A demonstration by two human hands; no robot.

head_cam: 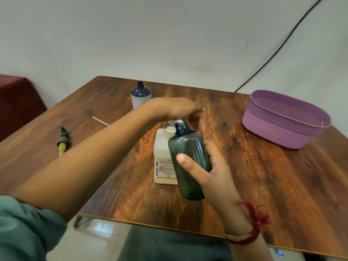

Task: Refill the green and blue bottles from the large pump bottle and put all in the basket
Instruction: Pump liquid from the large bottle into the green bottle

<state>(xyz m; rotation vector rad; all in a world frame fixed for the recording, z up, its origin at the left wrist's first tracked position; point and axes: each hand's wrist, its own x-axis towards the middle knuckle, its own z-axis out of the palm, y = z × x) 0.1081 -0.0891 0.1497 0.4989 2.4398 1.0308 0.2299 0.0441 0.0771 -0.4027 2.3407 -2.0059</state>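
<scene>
Centre frame, the right hand (211, 170) grips the green bottle (188, 155), mouth at the large pump bottle (162, 157) spout. The left hand (180, 109) covers the pump, grip unclear. The blue bottle (140, 95), upper centre, stands uncapped, and the basket (273, 132) at right holds no bottle yet.

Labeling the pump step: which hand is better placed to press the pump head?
Left. The left hand sits on the head of the pump bottle; the right hand grips the green bottle, mouth beside the spout.
</scene>
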